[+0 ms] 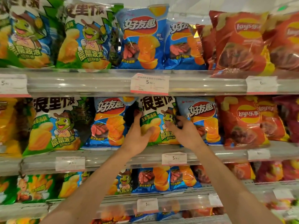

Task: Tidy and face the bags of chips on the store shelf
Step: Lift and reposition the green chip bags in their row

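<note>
Green bag: I see a green turtle-mascot bag (157,118) standing on the middle shelf (113,156), wedged between two blue bags; it looks misplaced, since its own kind (53,125) sits further left on the same shelf.
Left hand: my left hand (137,135) is curled round the bag's left edge, fingers behind it and thumb pressed on the front; a firm hold, partly closed.
Right hand: my right hand (184,131) pinches the bag's right edge near the mascot, fingertips tucked in at the side; closed on the bag as far as I can tell.
Neighbours: the left blue bag (110,122) and the right blue bag (200,120) both touch the green one; the red bags (242,120) stand just beyond.
Risk, dragging: if I pull straight out, the blue bags on either side could ride along and tip off the shelf lip; the cause would be the tight packing.
Risk, crushing: a hard squeeze may break chips or burst the seal; the bag is air-filled and soft.
Risk, slipping: the film looks glossy; a grip at the edges only might let it slide down onto the price tag (174,158).
Risk, gap: once it is out, I judge the blue bags may slump into the empty slot; they would need re-facing.
</note>
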`<move>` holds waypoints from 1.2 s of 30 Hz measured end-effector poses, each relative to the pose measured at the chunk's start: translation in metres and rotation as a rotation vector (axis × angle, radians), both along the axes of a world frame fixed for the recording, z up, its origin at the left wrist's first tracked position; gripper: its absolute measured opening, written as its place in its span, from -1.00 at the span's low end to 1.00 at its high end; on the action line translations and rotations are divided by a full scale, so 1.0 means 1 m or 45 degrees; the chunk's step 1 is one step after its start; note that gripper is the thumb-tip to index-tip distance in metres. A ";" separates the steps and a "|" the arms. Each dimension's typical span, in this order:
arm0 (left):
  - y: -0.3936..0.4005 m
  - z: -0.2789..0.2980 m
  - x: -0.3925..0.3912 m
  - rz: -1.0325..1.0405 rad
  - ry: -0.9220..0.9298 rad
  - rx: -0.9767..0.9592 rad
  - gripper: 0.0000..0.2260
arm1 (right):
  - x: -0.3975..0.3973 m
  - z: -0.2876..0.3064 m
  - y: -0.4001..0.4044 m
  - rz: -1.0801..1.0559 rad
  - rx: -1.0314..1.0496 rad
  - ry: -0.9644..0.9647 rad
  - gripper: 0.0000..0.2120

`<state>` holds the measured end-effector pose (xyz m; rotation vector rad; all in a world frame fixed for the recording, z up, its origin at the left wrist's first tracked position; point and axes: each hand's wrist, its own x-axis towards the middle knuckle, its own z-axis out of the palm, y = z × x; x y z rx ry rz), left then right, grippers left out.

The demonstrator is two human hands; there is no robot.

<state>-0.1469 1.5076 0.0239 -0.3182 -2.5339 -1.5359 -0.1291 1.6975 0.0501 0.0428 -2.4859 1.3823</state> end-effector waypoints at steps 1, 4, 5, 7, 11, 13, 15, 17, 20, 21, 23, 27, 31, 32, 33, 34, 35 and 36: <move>-0.001 -0.001 0.000 -0.007 0.008 0.023 -0.28 | 0.002 0.002 0.001 0.014 -0.024 -0.017 -0.60; -0.005 -0.001 0.002 -0.025 0.039 0.109 -0.26 | 0.007 0.006 0.003 0.065 -0.080 -0.024 -0.83; -0.005 0.000 0.004 -0.031 0.051 0.132 -0.29 | 0.008 0.007 0.004 0.073 -0.102 -0.022 -0.84; -0.005 0.003 0.006 -0.052 0.074 0.173 -0.35 | 0.007 0.008 0.005 0.066 -0.148 -0.040 -0.77; -0.001 0.016 0.011 -0.080 0.075 0.292 -0.40 | 0.008 0.020 0.008 0.039 -0.295 -0.015 -0.62; 0.004 0.023 0.016 -0.096 0.049 0.326 -0.41 | 0.008 0.023 0.013 0.034 -0.430 0.000 -0.62; 0.010 0.029 0.021 -0.127 0.027 0.360 -0.39 | 0.013 0.026 0.019 0.016 -0.497 0.021 -0.63; 0.016 0.034 0.028 -0.158 0.000 0.379 -0.33 | 0.020 0.024 0.027 -0.012 -0.532 0.017 -0.62; 0.020 0.037 0.036 -0.221 -0.093 0.401 -0.26 | 0.042 0.018 0.032 -0.006 -0.638 0.032 -0.72; 0.020 0.037 0.039 -0.242 -0.113 0.405 -0.24 | 0.050 0.013 0.032 -0.008 -0.666 0.040 -0.77; 0.017 0.037 0.043 -0.259 -0.124 0.390 -0.22 | 0.066 0.008 0.027 0.001 -0.684 0.043 -0.83; -0.004 0.033 0.055 -0.253 -0.093 0.411 -0.23 | 0.086 -0.001 0.008 0.052 -0.753 0.008 -0.76; -0.048 0.029 0.067 -0.222 -0.084 0.427 -0.18 | 0.093 -0.006 -0.026 0.139 -0.771 -0.058 -0.55; -0.060 0.028 0.071 -0.206 -0.087 0.437 -0.17 | 0.093 -0.006 -0.037 0.162 -0.773 -0.076 -0.51; -0.074 0.026 0.074 -0.189 -0.075 0.447 -0.18 | 0.093 -0.007 -0.049 0.191 -0.762 -0.091 -0.49; -0.089 0.025 0.077 -0.169 -0.055 0.458 -0.19 | 0.093 -0.007 -0.061 0.223 -0.746 -0.107 -0.46; -0.103 0.024 0.081 -0.143 -0.042 0.470 -0.21 | 0.092 -0.007 -0.074 0.254 -0.727 -0.123 -0.42; -0.117 0.022 0.085 -0.112 -0.037 0.487 -0.24 | 0.091 -0.008 -0.087 0.279 -0.711 -0.140 -0.37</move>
